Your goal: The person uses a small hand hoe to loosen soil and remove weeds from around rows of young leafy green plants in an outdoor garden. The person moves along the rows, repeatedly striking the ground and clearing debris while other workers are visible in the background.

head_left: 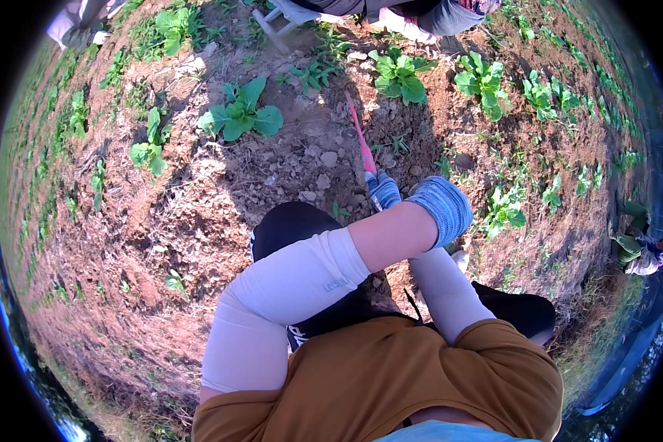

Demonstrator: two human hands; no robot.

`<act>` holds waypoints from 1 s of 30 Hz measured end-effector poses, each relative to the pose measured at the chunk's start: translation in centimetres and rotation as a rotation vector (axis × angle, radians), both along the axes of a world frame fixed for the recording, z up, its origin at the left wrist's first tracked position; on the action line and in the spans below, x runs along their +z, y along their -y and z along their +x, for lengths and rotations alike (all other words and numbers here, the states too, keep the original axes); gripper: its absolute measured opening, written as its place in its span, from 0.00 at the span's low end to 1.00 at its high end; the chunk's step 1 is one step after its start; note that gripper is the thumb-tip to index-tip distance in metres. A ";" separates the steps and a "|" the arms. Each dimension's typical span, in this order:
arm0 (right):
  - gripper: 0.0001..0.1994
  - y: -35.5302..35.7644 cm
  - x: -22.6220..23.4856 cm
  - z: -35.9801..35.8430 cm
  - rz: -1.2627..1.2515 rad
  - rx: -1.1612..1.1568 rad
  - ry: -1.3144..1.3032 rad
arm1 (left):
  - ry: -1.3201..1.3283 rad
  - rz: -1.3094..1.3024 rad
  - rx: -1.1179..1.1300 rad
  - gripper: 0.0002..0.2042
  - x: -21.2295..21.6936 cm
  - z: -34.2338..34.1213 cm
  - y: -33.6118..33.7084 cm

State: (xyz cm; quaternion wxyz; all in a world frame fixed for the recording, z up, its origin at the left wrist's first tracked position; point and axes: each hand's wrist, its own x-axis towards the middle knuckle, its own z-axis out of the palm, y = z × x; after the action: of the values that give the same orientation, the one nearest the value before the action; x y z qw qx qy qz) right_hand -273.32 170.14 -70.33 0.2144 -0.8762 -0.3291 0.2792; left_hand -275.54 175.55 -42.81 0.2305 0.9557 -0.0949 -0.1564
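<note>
My right hand [381, 191], in a blue knitted glove, is closed around the near end of a slim pink tool [360, 136]. The tool points away from me, its far end down at the soil among the clods; its working end is not clear. My left hand [443, 211], also in a blue glove, crosses over my right wrist. Its fingers are turned down and away, so I cannot see whether they grip anything. White sleeves cover both forearms. Leafy green plants [241, 114] grow just beyond my hands, and another plant [400, 76] stands past the tool.
Brown, cloddy soil with rows of leafy plants and small weeds spreads around me. A person's legs [453, 16] and a pale stool [276, 22] are at the far edge. My knee [291, 228] is bent to the left. Another person [641, 254] is at the far right.
</note>
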 end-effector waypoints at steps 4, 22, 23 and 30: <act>0.19 7.9 7.1 -3.6 0.310 -0.029 -0.723 | 0.008 -0.013 0.025 0.08 -1.1 0.0 0.5; 0.17 -19.0 3.2 3.4 0.050 -0.206 -0.706 | 0.107 -0.091 0.222 0.07 0.9 0.6 -2.3; 0.17 -17.1 2.6 3.2 0.030 -0.196 -0.670 | 0.132 -0.097 0.240 0.07 0.4 0.9 -2.4; 0.23 -8.1 2.3 -0.1 -0.024 0.020 -0.294 | 0.170 -0.100 0.191 0.08 0.3 0.2 -2.1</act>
State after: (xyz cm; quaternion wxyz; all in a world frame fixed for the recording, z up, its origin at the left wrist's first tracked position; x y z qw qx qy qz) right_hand -273.39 178.27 -68.05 0.2469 -0.8252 -0.2994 0.4104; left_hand -275.33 177.61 -42.55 0.2828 0.9575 -0.0302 -0.0472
